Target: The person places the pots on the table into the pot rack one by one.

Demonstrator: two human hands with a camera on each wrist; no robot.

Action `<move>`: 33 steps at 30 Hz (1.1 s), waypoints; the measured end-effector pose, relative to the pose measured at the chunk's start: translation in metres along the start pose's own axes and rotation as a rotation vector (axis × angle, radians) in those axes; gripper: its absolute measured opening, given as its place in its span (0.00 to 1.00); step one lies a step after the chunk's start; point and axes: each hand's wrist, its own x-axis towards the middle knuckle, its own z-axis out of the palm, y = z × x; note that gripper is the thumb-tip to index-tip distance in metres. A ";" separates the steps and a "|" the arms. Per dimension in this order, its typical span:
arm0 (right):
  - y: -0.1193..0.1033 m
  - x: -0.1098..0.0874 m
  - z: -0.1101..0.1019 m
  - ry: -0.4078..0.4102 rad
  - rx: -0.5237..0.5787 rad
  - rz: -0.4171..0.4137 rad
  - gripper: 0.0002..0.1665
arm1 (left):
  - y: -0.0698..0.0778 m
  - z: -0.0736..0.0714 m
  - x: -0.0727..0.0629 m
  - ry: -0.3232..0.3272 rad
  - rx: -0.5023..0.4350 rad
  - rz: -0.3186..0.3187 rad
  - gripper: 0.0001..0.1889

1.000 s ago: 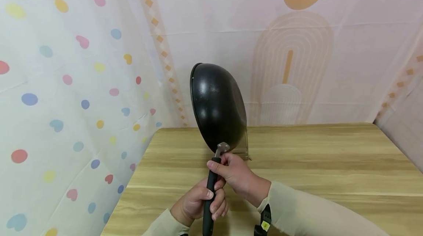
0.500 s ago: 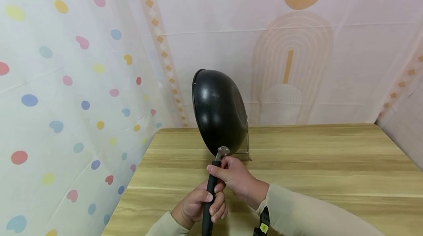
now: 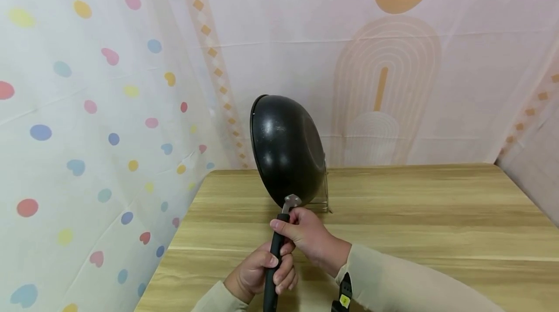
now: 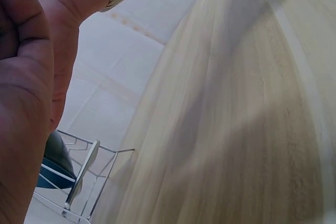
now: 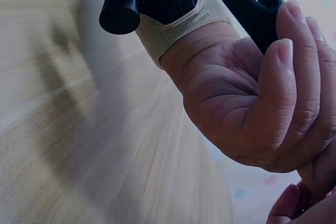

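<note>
A deep black wok (image 3: 284, 152) stands tilted on its side, its curved underside turned right and its rim left. My left hand (image 3: 253, 270) grips the middle of the black handle (image 3: 271, 254), fingers wrapped around it. Higher up, close to the metal bracket (image 3: 291, 200), my right hand (image 3: 316, 241) pinches the handle between thumb and fingers. Behind the wok's lower right side is a wire rack (image 3: 325, 190), mostly hidden. The left wrist view shows more of that rack (image 4: 100, 192). In the right wrist view the handle's looped end (image 5: 252, 3) sticks out past my left hand (image 5: 226, 98).
The wood-grain table (image 3: 415, 224) extends to both sides of the wok. A pale patterned curtain (image 3: 393, 84) hangs behind its back edge, and a dotted curtain (image 3: 100, 166) is on the left. A strapped black wrist camera (image 3: 342, 295) is on my right wrist.
The wok has come down, mostly in the first half second, then shifted slightly left. Both hands have moved slightly with it and keep their hold on the handle.
</note>
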 end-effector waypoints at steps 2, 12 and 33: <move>0.001 0.001 0.000 0.001 -0.003 0.000 0.21 | 0.000 -0.001 -0.001 0.004 -0.003 -0.006 0.07; 0.003 0.004 0.003 0.000 0.005 -0.005 0.21 | -0.001 -0.005 -0.005 0.018 -0.014 -0.013 0.08; 0.010 0.005 -0.001 0.005 0.011 0.007 0.21 | -0.004 -0.010 -0.003 0.058 0.004 -0.032 0.08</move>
